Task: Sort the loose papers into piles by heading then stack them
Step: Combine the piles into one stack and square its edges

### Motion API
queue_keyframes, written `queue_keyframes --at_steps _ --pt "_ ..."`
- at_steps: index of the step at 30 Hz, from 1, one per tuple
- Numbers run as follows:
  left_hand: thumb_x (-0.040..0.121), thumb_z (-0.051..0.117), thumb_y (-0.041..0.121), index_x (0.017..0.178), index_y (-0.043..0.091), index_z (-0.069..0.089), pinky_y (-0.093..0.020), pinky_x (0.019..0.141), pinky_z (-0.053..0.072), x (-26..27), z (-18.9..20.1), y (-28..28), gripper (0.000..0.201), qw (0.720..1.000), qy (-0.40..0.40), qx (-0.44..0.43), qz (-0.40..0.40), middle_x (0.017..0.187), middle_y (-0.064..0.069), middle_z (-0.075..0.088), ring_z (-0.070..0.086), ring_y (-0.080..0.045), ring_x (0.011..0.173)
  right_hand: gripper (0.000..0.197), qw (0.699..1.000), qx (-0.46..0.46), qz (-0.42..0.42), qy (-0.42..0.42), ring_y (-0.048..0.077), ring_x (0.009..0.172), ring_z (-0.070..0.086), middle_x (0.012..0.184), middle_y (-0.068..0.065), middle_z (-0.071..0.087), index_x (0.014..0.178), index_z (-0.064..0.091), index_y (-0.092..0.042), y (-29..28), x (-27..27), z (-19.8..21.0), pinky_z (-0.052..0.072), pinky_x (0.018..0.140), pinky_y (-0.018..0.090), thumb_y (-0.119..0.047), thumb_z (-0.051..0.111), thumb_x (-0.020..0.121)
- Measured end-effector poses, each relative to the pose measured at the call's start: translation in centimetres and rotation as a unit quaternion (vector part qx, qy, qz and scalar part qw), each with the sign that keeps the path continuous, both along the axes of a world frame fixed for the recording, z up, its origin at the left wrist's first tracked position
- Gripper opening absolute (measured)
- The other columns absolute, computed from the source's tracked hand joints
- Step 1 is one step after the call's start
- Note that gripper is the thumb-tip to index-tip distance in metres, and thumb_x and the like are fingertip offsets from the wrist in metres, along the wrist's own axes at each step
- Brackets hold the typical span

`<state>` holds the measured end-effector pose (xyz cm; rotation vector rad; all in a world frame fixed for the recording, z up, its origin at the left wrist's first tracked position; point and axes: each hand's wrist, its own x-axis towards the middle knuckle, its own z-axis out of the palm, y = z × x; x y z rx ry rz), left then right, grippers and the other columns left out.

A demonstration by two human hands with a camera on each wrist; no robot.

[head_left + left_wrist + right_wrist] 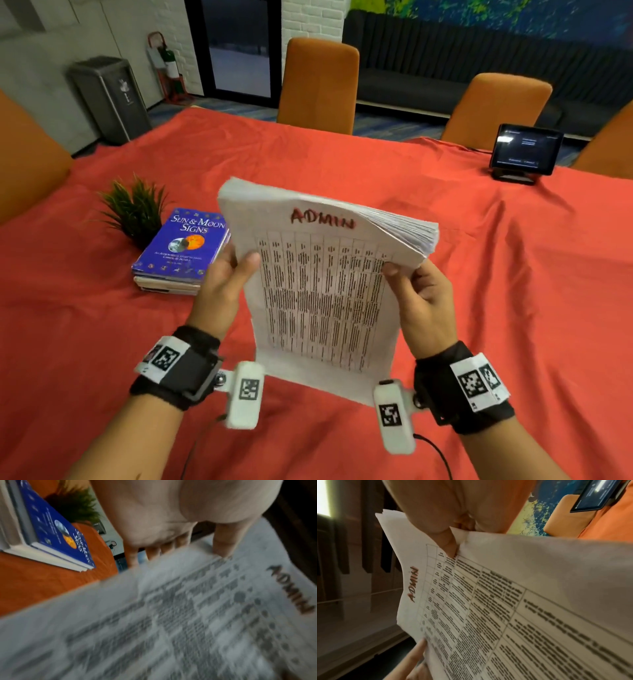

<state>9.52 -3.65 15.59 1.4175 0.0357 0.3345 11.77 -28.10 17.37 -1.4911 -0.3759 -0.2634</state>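
Two hands gripping one stack of papers point(322, 281), held tilted above the red tablecloth point(513, 291).
Left hand point(226, 284) pinching the stack's left edge, thumb on the front, fingers behind; right hand point(423, 301) pinching the right edge near the top corner, sheets fanned there. Top sheet headed "ADMIN" in red over a printed table. Around the table: orange chairs point(320, 82), grey bin point(106, 96), tablet point(525, 152) on a stand far right, small plant point(135, 209) beside a blue book point(183, 245) topping a short pile of books, left of the stack. Left wrist view: blurred, fingers point(154, 553) visible behind the paper edge. Right wrist view: thumb point(448, 542) pressed on the sheet, left hand's fingertip at the far edge; head view lacks both.
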Motion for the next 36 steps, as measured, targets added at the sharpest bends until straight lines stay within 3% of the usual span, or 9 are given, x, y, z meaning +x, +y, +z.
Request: queue_keyframes --at_steps 5,11,15,18,22,27,30,33,36 --pt "0.103 0.036 0.02 0.131 0.03 0.038 -0.006 0.11 0.023 -1.3 -0.1 -3.3 0.03 0.984 -0.023 0.043 0.172 0.131 0.026 0.044 0.04 0.027 0.117 0.028 0.995 0.057 -0.064 -0.041 0.009 0.093 0.062 0.098 -0.011 0.069 0.101 0.064 -0.027 0.8 -1.3 -1.2 0.05 0.085 0.028 -0.003 0.051 0.094" --pt "0.099 0.037 0.001 0.117 0.035 0.047 0.004 0.09 0.032 -4.5 -5.2 -6.0 0.04 0.969 -0.074 0.167 0.168 0.114 0.054 0.046 0.042 0.03 0.107 0.036 0.992 0.018 -0.119 -0.029 -0.003 0.106 0.057 0.113 -0.023 0.063 0.12 0.051 -0.022 2.0 -4.9 -7.7 0.044 0.093 0.016 0.0 0.04 0.093" --pt "0.099 0.034 0.022 0.115 0.042 0.042 0.004 0.089 0.031 -6.3 -8.9 -6.7 0.027 0.977 -0.005 0.129 0.168 0.111 0.051 0.051 0.048 0.023 0.106 0.056 0.992 -0.044 -0.118 0.012 -0.003 0.108 0.057 0.115 -0.027 0.06 0.121 0.049 -0.05 2.4 -6.6 -11.3 0.045 0.093 0.018 -0.002 0.038 0.094" --pt "0.098 0.034 0.021 0.118 0.052 0.039 0.001 0.09 0.034 -6.4 -9.1 -6.6 0.037 0.979 0.029 0.124 0.16 0.113 0.049 0.051 0.048 0.024 0.107 0.061 0.991 -0.058 -0.12 0.012 -0.005 0.105 0.056 0.112 -0.029 0.057 0.118 0.048 -0.055 2.4 -6.5 -11.5 0.043 0.091 0.014 0.001 0.037 0.095" --pt "0.099 0.034 0.025 0.112 0.067 0.038 0.001 0.089 0.036 -5.6 -7.9 -6.9 0.044 0.979 0.033 0.117 0.163 0.109 0.049 0.053 0.05 0.023 0.105 0.052 0.992 -0.04 -0.12 0.016 0.01 0.103 0.057 0.111 -0.016 0.06 0.118 0.047 -0.055 2.7 -5.6 -10.4 0.047 0.09 0.03 -0.01 0.036 0.096" --pt "0.102 0.035 0.01 0.122 0.039 0.036 0.004 0.091 0.032 -5.5 -8.9 -6.8 0.035 0.978 0.047 0.112 0.172 0.12 0.026 0.054 0.044 0.028 0.108 0.053 0.991 -0.05 -0.119 0.02 -0.003 0.101 0.056 0.108 -0.027 0.059 0.116 0.045 -0.057 2.7 -5.1 -11.5 0.044 0.09 0.015 -0.008 0.036 0.098" --pt "0.102 0.034 0.006 0.119 0.03 0.031 0.01 0.082 0.026 -5.5 -10.6 -6.5 0.03 0.977 0.094 0.113 0.153 0.11 0.028 0.043 0.039 0.039 0.095 0.064 0.987 -0.089 -0.117 0.068 -0.011 0.091 0.055 0.1 -0.032 0.059 0.106 0.043 -0.062 2.6 -5.0 -13.7 0.041 0.082 0.006 0.001 0.038 0.099" --pt "0.103 0.034 0.022 0.107 0.036 0.038 -0.007 0.089 0.032 -5.4 -13.3 -6.0 0.016 0.97 0.156 0.128 0.132 0.106 0.023 0.049 0.05 0.023 0.095 0.058 0.977 -0.138 -0.122 0.106 -0.011 0.091 0.055 0.099 -0.033 0.058 0.107 0.04 -0.057 2.1 -5.1 -15.7 0.04 0.079 0.004 0.0 0.039 0.099" --pt "0.102 0.032 0.031 0.13 0.02 0.04 -0.022 0.103 0.027 -5.4 -16.2 -5.7 0.031 0.954 0.232 0.149 0.121 0.133 0.0 0.051 0.045 -0.019 0.129 0.038 0.969 -0.159 -0.116 0.15 -0.015 0.094 0.057 0.104 -0.037 0.059 0.107 0.039 -0.052 2.1 -5.8 -17.2 0.039 0.079 0.001 -0.015 0.04 0.101"
